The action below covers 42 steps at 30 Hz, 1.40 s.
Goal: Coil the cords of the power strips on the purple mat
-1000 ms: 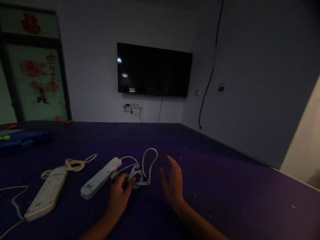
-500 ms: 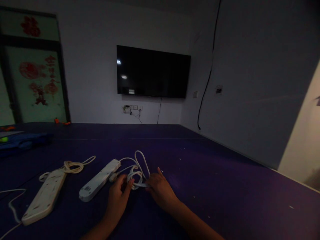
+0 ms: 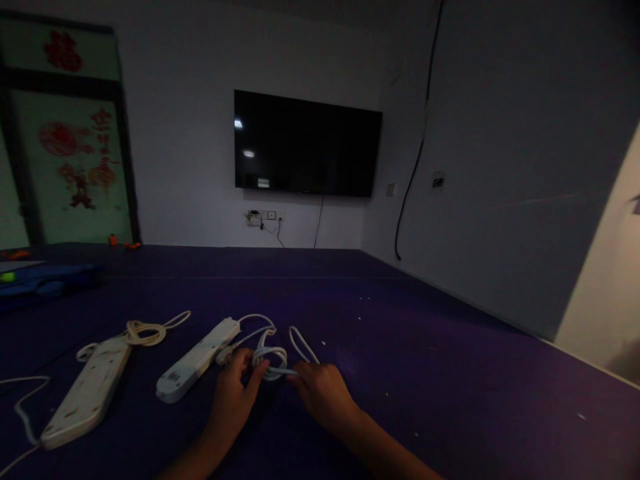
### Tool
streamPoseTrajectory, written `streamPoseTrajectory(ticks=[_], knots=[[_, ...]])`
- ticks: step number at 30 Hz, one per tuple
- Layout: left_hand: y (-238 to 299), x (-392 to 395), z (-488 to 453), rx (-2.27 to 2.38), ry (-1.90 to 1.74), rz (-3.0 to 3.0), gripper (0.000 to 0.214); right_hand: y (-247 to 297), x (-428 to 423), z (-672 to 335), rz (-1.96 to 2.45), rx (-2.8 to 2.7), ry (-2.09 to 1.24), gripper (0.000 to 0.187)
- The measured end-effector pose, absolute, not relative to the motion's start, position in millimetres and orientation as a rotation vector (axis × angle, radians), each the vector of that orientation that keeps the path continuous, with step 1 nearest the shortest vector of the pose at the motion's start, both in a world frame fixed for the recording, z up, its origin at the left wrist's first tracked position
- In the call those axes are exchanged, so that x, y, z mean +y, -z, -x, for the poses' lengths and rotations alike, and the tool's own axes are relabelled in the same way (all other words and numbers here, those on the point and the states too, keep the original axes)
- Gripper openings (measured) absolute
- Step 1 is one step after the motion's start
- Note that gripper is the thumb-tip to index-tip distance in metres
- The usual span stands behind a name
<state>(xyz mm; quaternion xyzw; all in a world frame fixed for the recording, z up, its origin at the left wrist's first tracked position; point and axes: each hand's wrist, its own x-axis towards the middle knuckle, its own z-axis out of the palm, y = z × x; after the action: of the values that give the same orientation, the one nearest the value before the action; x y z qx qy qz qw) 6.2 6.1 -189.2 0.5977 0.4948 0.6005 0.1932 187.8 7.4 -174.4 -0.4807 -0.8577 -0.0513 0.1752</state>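
A white power strip (image 3: 199, 360) lies on the purple surface, its white cord (image 3: 273, 357) bunched into a knotted coil at its right. My left hand (image 3: 237, 393) pinches the left side of that coil between thumb and fingers, close to the cord's plug (image 3: 225, 355). To the right, my right hand (image 3: 320, 393) is closed on a stretch of the same cord leading out of the coil. A loop of cord stands up behind the right hand's fingers. The fingertips of the right hand are partly hidden.
Left of my hands lies a second, cream power strip (image 3: 87, 393) with its cord knotted (image 3: 146, 333) at the far end. Blue cloth (image 3: 50, 280) is at the far left. Small white scraps (image 3: 323, 343) dot the purple surface (image 3: 450, 387). A television (image 3: 307, 143) hangs on the wall.
The tall cord loop behind the coil has dropped lower and shifted right, toward my right hand. My right hand's fingers have curled in more. My left hand stays on the coil.
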Motion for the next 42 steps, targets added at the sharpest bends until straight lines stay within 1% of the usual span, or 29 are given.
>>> streamPoseTrajectory(ticks=[4, 9, 12, 14, 21, 31, 36, 39, 42], knots=[[187, 7, -7, 1.302, -1.607, -1.542, 0.028, 177, 8, -188, 1.38, -2.389, 0.12, 0.025], [178, -4, -19, 1.05, -1.56, -1.146, 0.038, 177, 8, -187, 1.412, -2.28, 0.057, 0.026], [178, -8, -23, 0.934, -1.471, -0.934, 0.045, 174, 7, -187, 1.436, -2.225, 0.027, 0.027], [178, -8, -22, 0.868, -1.421, -0.863, 0.047, 172, 7, -187, 1.465, -2.186, -0.004, 0.026], [177, -2, -16, 0.814, -1.368, -0.937, 0.038, 175, 9, -188, 1.411, -2.203, -0.147, 0.027], [186, -4, -16, 0.866, -1.243, -1.172, 0.033, 175, 1, -181, 1.283, -2.515, -0.017, 0.027], [186, -3, -17, 0.868, -1.263, -1.151, 0.029, 175, 3, -184, 1.263, -2.494, -0.111, 0.028], [185, -2, -17, 0.87, -1.282, -1.105, 0.027, 175, 8, -190, 1.139, -2.51, -0.193, 0.024], [182, -1, -17, 0.863, -1.315, -0.99, 0.027, 175, 15, -197, 1.05, -2.535, -0.192, 0.027]])
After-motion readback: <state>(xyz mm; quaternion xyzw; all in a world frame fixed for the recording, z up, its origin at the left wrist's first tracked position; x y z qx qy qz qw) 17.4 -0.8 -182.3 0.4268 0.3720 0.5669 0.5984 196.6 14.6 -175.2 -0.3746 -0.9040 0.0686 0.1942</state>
